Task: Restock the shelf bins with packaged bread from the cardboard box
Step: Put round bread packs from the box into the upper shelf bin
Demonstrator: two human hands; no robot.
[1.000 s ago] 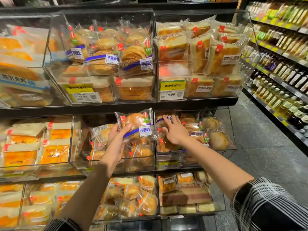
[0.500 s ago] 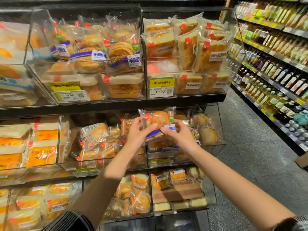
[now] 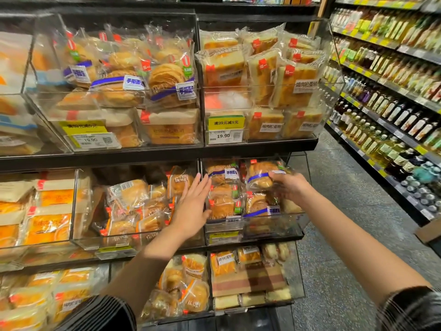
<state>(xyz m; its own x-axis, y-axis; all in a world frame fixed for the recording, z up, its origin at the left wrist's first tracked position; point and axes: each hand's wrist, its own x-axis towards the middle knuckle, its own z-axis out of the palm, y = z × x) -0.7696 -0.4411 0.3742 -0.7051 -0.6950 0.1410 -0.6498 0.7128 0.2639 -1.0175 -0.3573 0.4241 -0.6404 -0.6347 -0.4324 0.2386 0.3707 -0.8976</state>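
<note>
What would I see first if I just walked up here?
Clear bins stuffed with bagged bread fill the shelves in front of you. In the middle row, the right hand holds a bread pack with a blue band at the top of a bin, while the left hand, fingers straight, reaches beside it. Rows of bottles line the aisle on the right.

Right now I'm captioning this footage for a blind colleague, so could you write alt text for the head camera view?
A person's right hand grips a packaged bread roll at the top of a clear middle-shelf bin, while the open left hand rests flat against the bin's left edge. Around it, acrylic bins hold wrapped bread; bottles line shelves on the right.
</note>
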